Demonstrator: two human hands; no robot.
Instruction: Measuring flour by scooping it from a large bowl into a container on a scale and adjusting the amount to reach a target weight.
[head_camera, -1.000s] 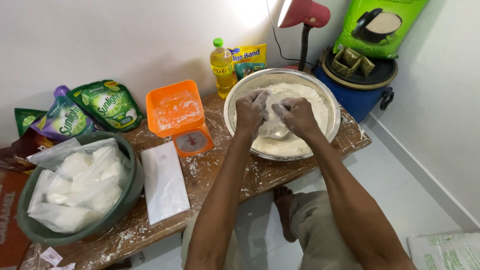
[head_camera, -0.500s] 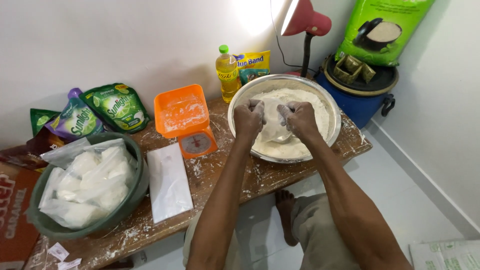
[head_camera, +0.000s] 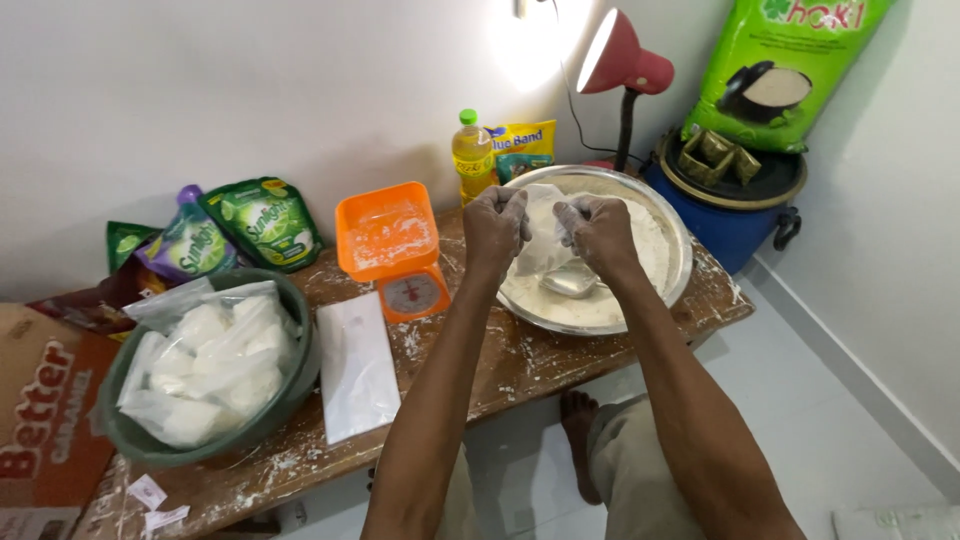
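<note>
Both my hands are raised over a large metal bowl of white flour. My left hand and my right hand each pinch one side of a small clear plastic bag with flour in it, holding it above the flour. A metal scoop lies in the flour just below the bag. Both hands are dusted white.
An orange kitchen scale stands left of the bowl. A stack of flat plastic bags lies on the floury wooden table. A green basin holds several filled bags. Oil bottle, pouches, red lamp and blue drum line the back.
My hands have lifted the bag a little higher over the flour and drawn slightly apart. The camera view has shifted right.
</note>
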